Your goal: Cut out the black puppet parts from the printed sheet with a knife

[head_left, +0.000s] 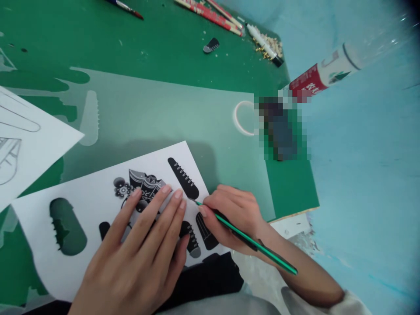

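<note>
- The white printed sheet [98,197] lies at the near side of the tabletop [170,48], partly over a translucent sheet [164,113], with a rounded opening toward its left end.
- The left hand [141,245] lies palm down across the sheet's middle, fingers straight and slightly parted, resting on the paper with nothing gripped between them.
- The right hand [232,214], at the sheet's right edge, has its fingers closed around a slim green tool [259,247]; the tip points at the paper just beside a long dark printed shape [183,178]. Whether it touches is too small to tell.
- The sheet should be light and limp, apt to slide or curl, and weakest around the opening; a flat hand close to the tip should steady it best.
- The tool looks light, stiff and smooth; a pinch low on the shaft should give control, clear of the thin, perhaps sharp, tip.
- Farther off, a small dark piece [211,45] lies left of a marker [264,43].
</note>
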`<action>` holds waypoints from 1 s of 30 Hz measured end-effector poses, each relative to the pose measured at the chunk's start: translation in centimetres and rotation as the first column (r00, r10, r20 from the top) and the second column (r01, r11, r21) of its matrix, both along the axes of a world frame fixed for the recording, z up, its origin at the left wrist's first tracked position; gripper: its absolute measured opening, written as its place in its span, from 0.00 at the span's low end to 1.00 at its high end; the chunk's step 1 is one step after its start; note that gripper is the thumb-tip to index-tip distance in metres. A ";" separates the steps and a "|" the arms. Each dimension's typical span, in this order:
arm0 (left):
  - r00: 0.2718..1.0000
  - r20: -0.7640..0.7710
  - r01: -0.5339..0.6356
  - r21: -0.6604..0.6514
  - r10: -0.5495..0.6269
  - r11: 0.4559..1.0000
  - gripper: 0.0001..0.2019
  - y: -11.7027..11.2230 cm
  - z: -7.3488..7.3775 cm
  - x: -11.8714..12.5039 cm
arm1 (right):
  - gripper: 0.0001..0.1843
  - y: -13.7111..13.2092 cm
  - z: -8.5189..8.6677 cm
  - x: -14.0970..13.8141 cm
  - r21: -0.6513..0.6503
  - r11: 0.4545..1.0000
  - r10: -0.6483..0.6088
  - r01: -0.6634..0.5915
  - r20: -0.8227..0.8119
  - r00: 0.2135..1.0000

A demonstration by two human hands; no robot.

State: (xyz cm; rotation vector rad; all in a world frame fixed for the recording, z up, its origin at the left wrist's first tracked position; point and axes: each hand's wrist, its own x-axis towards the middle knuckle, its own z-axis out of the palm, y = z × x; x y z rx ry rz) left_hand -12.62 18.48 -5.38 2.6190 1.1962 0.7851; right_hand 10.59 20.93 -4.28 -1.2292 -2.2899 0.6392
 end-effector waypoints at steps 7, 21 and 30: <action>1.000 0.004 0.003 -0.013 -0.003 1.000 0.22 0.0 0.1 -0.1 | 0.10 0.1 0.0 0.0 0.005 1.000 0.008 -0.008 -0.016 1.000; 1.000 0.020 -0.001 -0.014 0.002 1.000 0.23 0.0 0.1 0.1 | 0.08 1.5 -0.3 1.1 0.048 0.991 0.128 -0.127 -0.024 0.991; 0.999 0.031 -0.013 -0.017 0.013 1.000 0.22 0.0 0.1 0.1 | 0.08 1.4 -0.3 1.2 0.058 0.991 0.125 -0.124 -0.008 0.992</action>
